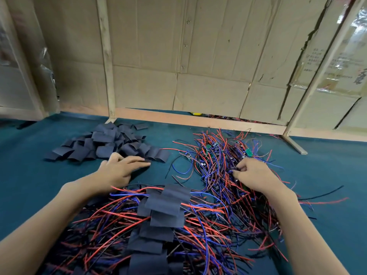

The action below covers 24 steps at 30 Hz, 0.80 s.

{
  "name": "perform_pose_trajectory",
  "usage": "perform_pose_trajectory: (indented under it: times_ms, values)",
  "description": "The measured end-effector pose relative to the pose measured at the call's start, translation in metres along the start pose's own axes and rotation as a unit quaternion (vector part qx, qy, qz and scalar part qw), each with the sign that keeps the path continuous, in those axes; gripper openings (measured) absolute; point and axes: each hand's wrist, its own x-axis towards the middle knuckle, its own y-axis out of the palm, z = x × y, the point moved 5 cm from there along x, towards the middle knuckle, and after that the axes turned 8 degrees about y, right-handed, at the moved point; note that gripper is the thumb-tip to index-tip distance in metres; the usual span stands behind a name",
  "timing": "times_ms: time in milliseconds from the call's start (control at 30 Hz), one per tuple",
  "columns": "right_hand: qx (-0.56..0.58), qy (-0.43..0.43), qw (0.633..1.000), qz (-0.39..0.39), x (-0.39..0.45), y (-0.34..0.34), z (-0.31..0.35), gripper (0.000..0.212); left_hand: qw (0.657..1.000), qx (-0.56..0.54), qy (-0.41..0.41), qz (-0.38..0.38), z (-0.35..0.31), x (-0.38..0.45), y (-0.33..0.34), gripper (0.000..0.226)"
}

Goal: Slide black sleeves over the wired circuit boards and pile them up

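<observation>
Teal felt [29, 175] is spread over the bench. Nearest, sleeved boards are piled [164, 211], wires fanned out sideways. Further out, the left hand [119, 169] is laid flat, fingers straight, beside the loose black sleeves [105, 143]; wires in the unsleeved tangle [222, 165] are pinched by the right hand [252, 175]. Sleeves look floppy and light, so an open end should probably be gripped. Cardboard [198, 56] is propped behind.

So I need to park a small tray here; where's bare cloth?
Free: the green cloth left of the left hand, below the loose sleeves; also far right past the bare wired boards. Crowded: the centre front, under the finished pile, and around the right hand.
</observation>
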Motion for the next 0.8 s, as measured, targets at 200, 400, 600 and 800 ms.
perform_pose_trajectory:
  times_ms: [200, 400, 600, 800]
  values:
    - [0.223, 0.033, 0.974, 0.011, -0.006, -0.014, -0.012, 0.028, 0.999, -0.019, -0.001, 0.03, 0.008, -0.001, 0.0, 0.049]
    - [0.485, 0.014, 0.874, 0.041, -0.013, -0.047, -0.021, 0.026, 0.995, 0.102, -0.021, 0.012, 0.009, -0.005, -0.015, 0.045]
    - [0.627, -0.043, 0.777, 0.026, -0.019, -0.058, -0.007, 0.028, 0.992, 0.099, 0.056, 0.046, -0.001, -0.01, -0.023, 0.042]
    - [0.683, -0.075, 0.725, -0.049, -0.03, -0.081, 0.012, 0.026, 0.996, 0.071, 0.04, -0.039, -0.008, -0.023, -0.05, 0.051]
